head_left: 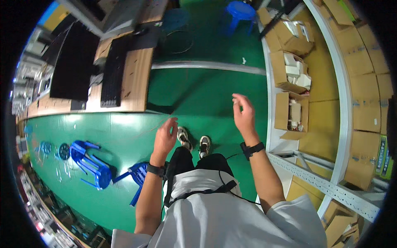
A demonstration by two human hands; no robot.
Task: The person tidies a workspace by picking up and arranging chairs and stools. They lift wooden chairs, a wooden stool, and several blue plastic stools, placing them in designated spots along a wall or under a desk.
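Note:
My left hand [165, 137] hovers over the green floor [206, 95], near the corner of a wooden desk [136, 80]. Its fingers are loosely bent, a little apart from the thumb, with nothing visible in them. Further right and slightly higher in the picture, my right hand [245, 114] is also in the air, its thumb and fingers apart and holding nothing. It is nearest to the shelf rack with open cartons. Each wrist wears a black band, the left one [156, 170] and the right one [252, 150].
On the desk are a black keyboard [113, 74] and a dark monitor [74, 62]. Blue stools lie tipped at left [93, 165] and beside my left forearm [138, 175]; another stool [240, 13] stands ahead. To the right, a metal rack [343, 95] holds cartons [281, 109]. A pale strip [206, 65] crosses the floor.

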